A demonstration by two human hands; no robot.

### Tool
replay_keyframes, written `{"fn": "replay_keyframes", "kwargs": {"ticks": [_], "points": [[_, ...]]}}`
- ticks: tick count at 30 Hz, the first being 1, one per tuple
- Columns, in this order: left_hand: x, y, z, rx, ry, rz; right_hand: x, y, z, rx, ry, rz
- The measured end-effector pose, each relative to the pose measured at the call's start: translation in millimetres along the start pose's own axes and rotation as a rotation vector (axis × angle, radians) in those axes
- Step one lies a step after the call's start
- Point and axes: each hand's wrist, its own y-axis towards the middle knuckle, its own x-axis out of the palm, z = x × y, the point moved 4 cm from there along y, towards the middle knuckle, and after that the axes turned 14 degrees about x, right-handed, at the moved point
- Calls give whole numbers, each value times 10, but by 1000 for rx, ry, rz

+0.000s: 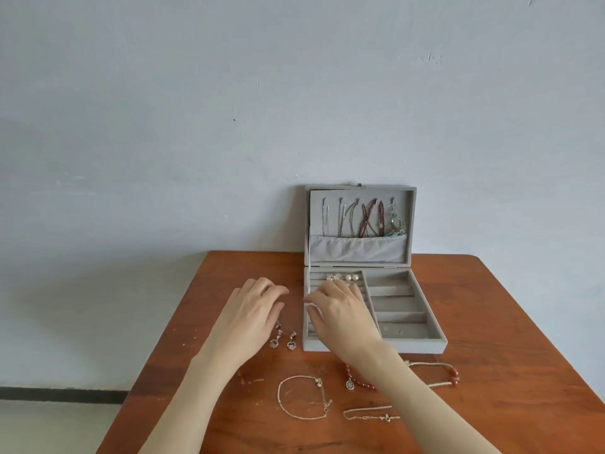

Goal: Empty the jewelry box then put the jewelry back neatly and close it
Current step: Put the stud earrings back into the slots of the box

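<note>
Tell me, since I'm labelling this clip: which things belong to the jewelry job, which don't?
Job: jewelry box, hanging necklaces, pearl studs, drop earrings, bracelets, left hand, right hand.
Just there: table, wall.

The jewelry box (409, 347) sits right of centre on the table (507, 322) (lid upright behind); bracelets (302, 398) lie below it, earrings (284, 339) to its left.

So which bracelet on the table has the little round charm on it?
The red bead bracelet, right in front of the jewelry box; a round silver charm dangles from it. The other bracelets are thin pale chains.
</note>
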Motion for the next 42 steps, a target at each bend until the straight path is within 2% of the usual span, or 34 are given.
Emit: {"fn": "replay_keyframes", "kwargs": {"ticks": [5,9,14,19,23,27,31,33,38,42], "points": [[71,-367,-257,-129,-72,-11,206,-36,-262,-64,-40,-57],[178,-510,-311,-212,-183,26,361,0,-370,-18,-90,-110],[217,-457,-257,-236,-251,65,466,36,-407,16,-151,-292],[247,-375,-222,-268,-231,68,485,60,-406,8,-184,-233],[227,-339,-198,-286,-199,79,462,58,-407,-23,-215,-119],[238,-330,-184,-268,-158,71,398,55,-398,-12,-107,-88],[242,-313,-169,-254,-134,78,297,73,-223,71,182,-124],[224,-265,-129,-249,-164,102,207,112,-60,123,241,-136],[200,39,50,-202,-246,181,71,195,426,276,313,-175],[284,349,230,-156,-168,70,67,248,616,308,235,-217]]}}
